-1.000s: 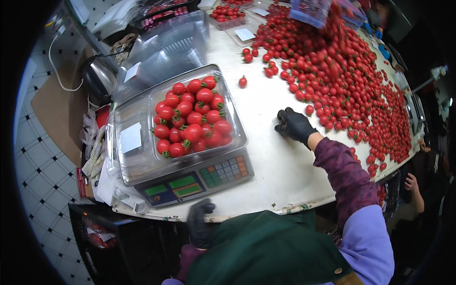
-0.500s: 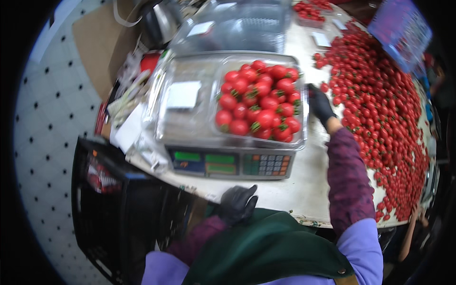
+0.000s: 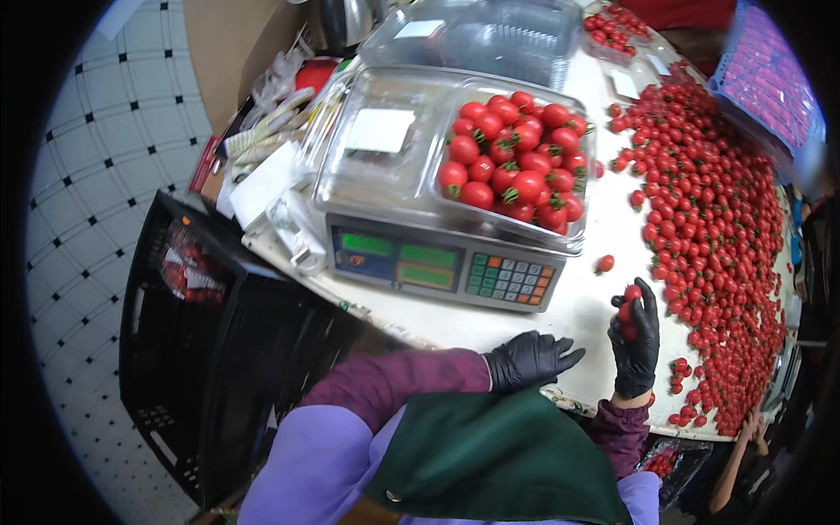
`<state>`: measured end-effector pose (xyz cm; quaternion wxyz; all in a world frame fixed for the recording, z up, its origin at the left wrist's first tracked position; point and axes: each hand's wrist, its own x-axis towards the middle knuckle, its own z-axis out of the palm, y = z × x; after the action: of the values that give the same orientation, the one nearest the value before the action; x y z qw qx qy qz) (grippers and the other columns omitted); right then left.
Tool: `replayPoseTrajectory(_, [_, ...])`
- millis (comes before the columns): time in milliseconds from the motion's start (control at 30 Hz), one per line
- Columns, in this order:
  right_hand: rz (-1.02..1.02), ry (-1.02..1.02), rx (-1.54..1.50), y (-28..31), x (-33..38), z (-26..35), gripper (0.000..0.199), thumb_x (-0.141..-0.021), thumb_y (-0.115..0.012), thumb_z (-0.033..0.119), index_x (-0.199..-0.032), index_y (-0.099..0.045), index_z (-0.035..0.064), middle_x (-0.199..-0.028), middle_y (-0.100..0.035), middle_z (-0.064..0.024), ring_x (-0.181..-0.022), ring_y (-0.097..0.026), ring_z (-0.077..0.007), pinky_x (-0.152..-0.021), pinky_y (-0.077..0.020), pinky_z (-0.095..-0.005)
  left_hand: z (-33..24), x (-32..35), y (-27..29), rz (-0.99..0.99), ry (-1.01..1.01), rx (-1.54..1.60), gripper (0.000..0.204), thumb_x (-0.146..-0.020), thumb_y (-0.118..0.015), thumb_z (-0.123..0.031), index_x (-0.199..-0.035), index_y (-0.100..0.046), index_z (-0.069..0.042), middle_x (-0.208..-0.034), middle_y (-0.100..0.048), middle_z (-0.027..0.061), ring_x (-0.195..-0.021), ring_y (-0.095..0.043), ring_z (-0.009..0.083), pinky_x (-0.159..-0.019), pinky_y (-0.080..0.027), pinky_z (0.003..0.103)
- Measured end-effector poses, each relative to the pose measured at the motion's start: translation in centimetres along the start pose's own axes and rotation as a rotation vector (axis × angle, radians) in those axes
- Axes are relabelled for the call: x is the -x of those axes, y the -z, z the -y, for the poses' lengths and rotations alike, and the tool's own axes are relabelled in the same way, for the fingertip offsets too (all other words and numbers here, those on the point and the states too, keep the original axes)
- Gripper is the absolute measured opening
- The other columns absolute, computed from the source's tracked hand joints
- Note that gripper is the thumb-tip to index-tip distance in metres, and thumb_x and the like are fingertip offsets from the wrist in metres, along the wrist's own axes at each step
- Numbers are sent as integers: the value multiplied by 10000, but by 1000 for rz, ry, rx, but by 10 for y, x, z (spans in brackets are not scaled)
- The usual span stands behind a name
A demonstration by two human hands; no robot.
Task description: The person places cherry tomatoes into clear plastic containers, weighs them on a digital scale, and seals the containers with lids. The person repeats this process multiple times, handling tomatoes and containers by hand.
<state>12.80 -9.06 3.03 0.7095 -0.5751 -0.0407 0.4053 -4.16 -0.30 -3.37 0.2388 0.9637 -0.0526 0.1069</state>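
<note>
To the right of the scale (image 3: 367,249), my right hand (image 3: 637,346) curls round a few tomatoes (image 3: 625,313), which a loose grip could spill off the bench (image 3: 573,302), while my left (image 3: 529,360), fingers extended, waits apart in front.

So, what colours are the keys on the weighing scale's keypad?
Green, pale grey and orange; the keypad shows best in the head view.

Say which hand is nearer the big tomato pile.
Right: the right hand, holding tomatoes, is just left of the pile; the left hand is farther left, by the near edge of the table.
</note>
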Motion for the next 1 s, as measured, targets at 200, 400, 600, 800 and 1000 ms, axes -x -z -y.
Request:
replayPoseTrajectory(200, [324,648,515,-98,-11,51,495,-786,-616,-26,-1235,-442,85,-1041,-567,-76,-878,-576,-137,-680,-484,-248,10,6,-14,-48,81,349,439,-779,-596,-188,-1173,-502,-18,-1080,-556,143,-913,-567,279,-794,-474,377])
replayPoseTrajectory(400, [714,1249,1288,-194,-38,85,511,-736,-668,109,-1210,-515,220,-965,-538,-100,-797,-587,-278,-643,-495,-347,11,6,-14,10,132,400,412,-824,-563,-218,-1183,-503,-25,-1112,-551,151,-978,-557,292,-843,-452,386])
replayPoseTrajectory(600, [772,1196,1370,-197,-64,87,498,-753,-649,123,-1222,-499,194,-937,-546,-110,-772,-592,-279,-635,-499,-350,13,11,-14,-102,89,379,412,-795,-590,-196,-1156,-515,-13,-1060,-561,148,-895,-585,283,-750,-488,376])
replayPoseTrajectory(800, [647,1065,1060,-196,-77,98,406,-773,-621,-5,-1162,-532,70,-1034,-584,-112,-824,-603,-206,-709,-494,-283,14,9,-19,-152,67,387,413,-775,-599,-184,-1137,-520,-1,-1013,-560,139,-856,-590,268,-725,-494,363])
replayPoseTrajectory(1000, [582,742,975,-187,-93,97,339,-822,-596,20,-1158,-557,56,-920,-612,-43,-693,-534,-81,-639,-460,-217,14,10,-18,-152,72,392,399,-775,-595,-170,-1125,-520,5,-1005,-554,138,-855,-584,266,-731,-492,364])
